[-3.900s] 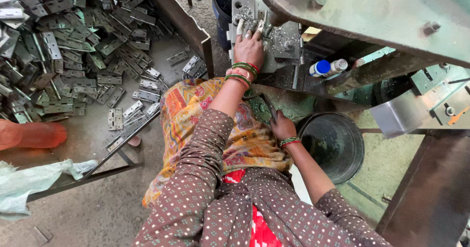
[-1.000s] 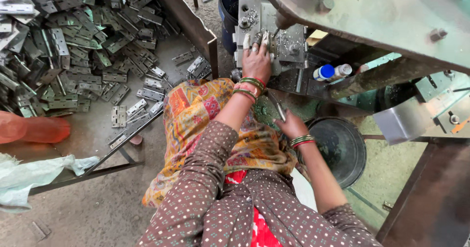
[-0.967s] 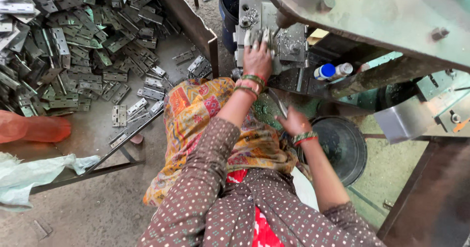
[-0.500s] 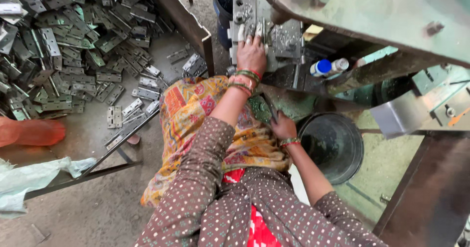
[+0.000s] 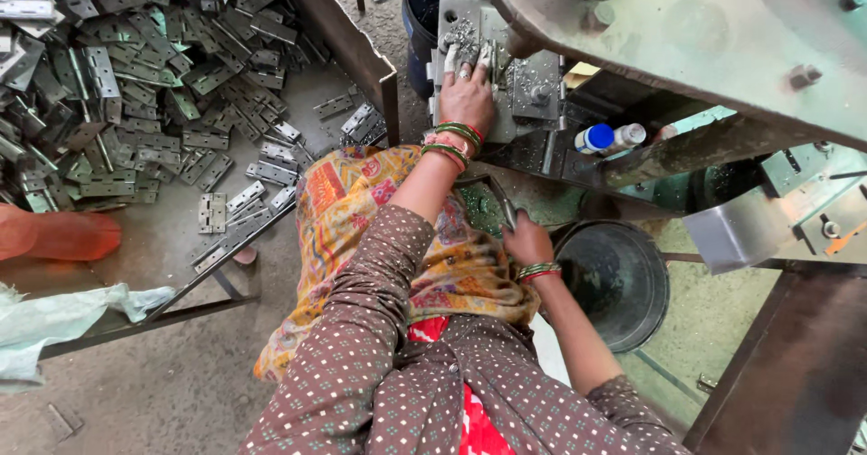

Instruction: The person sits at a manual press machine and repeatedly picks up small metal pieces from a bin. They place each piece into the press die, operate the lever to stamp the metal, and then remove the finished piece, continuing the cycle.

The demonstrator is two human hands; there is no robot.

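Steel hinge plate (image 5: 462,35) lies on the press bed (image 5: 533,85), our left hand (image 5: 467,94) flat, pinning it square; our right hand (image 5: 526,243) grips a thin tool (image 5: 504,204), well apart.

Single head-worn view: looks steeply down from above the press die block (image 5: 492,67), close range, hinge pile (image 5: 117,85) to its left.

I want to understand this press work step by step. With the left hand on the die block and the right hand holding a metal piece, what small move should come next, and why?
Probably the left hand should draw back from the die block, because its fingers lie on the block right under the press head. The right hand already holds a metal piece beside the black bucket, ready to bring up.
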